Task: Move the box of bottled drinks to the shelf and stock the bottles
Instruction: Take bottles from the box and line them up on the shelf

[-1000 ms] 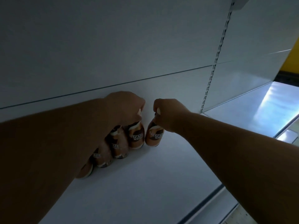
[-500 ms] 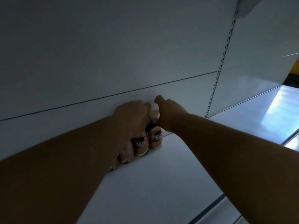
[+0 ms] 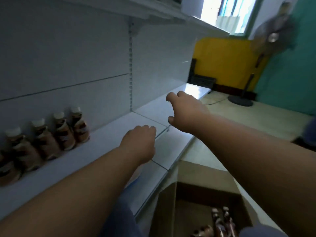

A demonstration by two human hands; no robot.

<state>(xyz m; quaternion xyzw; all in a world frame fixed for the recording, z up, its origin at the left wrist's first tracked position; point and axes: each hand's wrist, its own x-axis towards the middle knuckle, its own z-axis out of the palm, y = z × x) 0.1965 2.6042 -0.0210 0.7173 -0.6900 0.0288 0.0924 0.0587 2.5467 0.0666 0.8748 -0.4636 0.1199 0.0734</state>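
A row of several brown drink bottles with white caps stands at the back of the white shelf, against its rear panel on the left. My left hand hovers over the shelf's front part with fingers curled and holds nothing. My right hand is farther right and higher, fingers loosely apart, empty. An open cardboard box sits on the floor below the shelf edge at the lower right, with a few bottles still inside.
A higher shelf juts out overhead. A standing fan on a round base stands by the yellow and teal walls at the far right. Tiled floor stretches right of the shelving. My blue-clad knee is near the shelf front.
Both hands have let go of the bottles at the shelf's back and pulled away to the right. The view has swung right and down, revealing the box and floor.
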